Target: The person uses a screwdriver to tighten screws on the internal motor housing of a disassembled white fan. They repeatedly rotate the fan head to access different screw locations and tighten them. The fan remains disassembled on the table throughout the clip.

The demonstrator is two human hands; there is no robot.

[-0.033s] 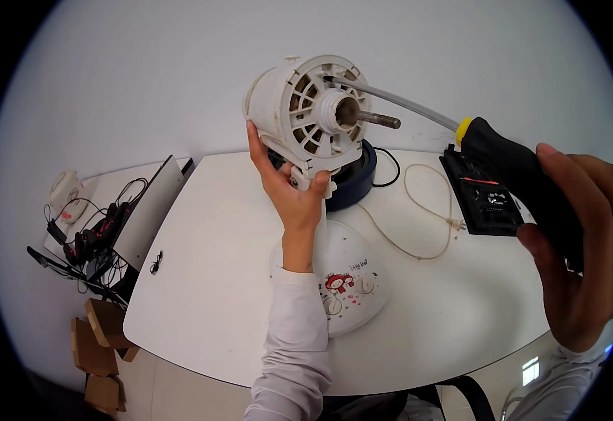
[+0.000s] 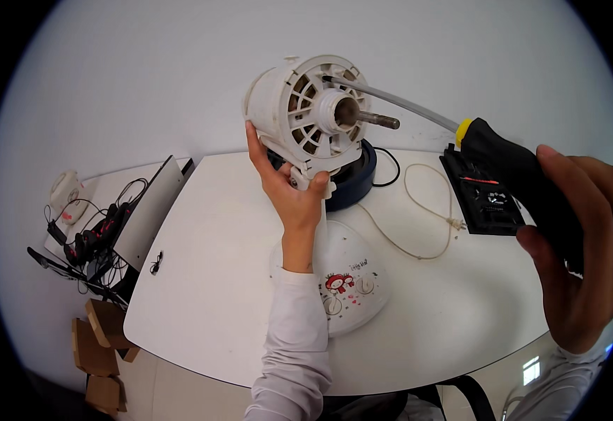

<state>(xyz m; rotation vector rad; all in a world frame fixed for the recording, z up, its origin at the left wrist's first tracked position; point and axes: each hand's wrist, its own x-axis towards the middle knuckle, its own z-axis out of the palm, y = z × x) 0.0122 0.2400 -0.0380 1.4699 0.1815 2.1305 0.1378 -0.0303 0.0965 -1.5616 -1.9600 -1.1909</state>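
A white electric fan motor housing [image 2: 268, 98] with a slotted front and a bare metal shaft [image 2: 384, 121] stands tilted toward the right. My left hand [image 2: 296, 196] is wrapped around the neck just under it, thumb at the front. Below my wrist the fan's white base [image 2: 356, 309] rests on the table, with two knobs and a red cartoon print. My right hand [image 2: 584, 231] grips a screwdriver [image 2: 510, 165] with a black handle, yellow collar and long grey shaft. Its tip goes into an opening high on the housing's front, where the very end is hidden.
On the white table [image 2: 194, 281], a dark blue round container [image 2: 363, 175] stands behind the fan. A cream power cord [image 2: 419, 257] loops to the right, near a black tool case [image 2: 489, 200]. A small black item [image 2: 156, 263] lies left. Cardboard boxes [image 2: 99, 347] are on the floor.
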